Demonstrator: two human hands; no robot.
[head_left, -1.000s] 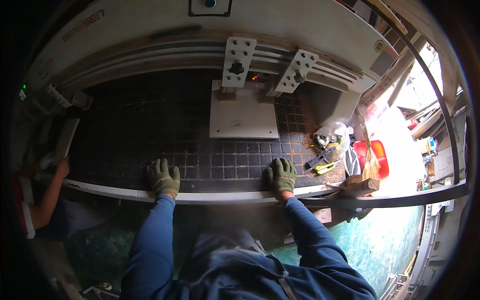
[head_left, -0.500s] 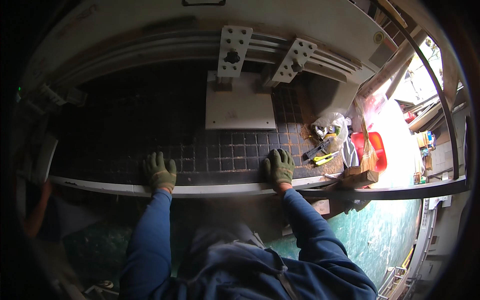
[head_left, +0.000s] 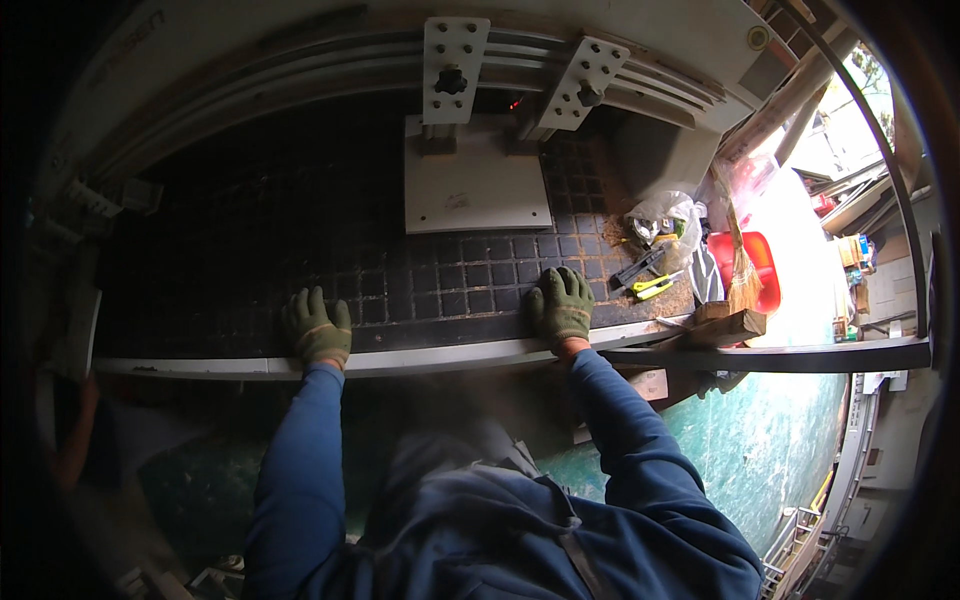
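Dark gridded work surface [head_left: 300, 250], pale front rail [head_left: 440, 356]. Left hand [head_left: 318, 328] and right hand [head_left: 562, 305], gloved, rest flat, fingers spread, gripping nothing.

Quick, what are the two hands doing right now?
Left hand: open, flat on the dark grid table, holding nothing.
Right hand: open, flat on the same table, holding nothing.

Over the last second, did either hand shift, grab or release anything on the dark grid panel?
Nothing was gripped or released. The left hand and right hand, both gloved, stay flat on the grid panel by its front rail. Only the head camera drifted, so the scene sits slightly differently in view. The pale plate and brackets are unchanged.
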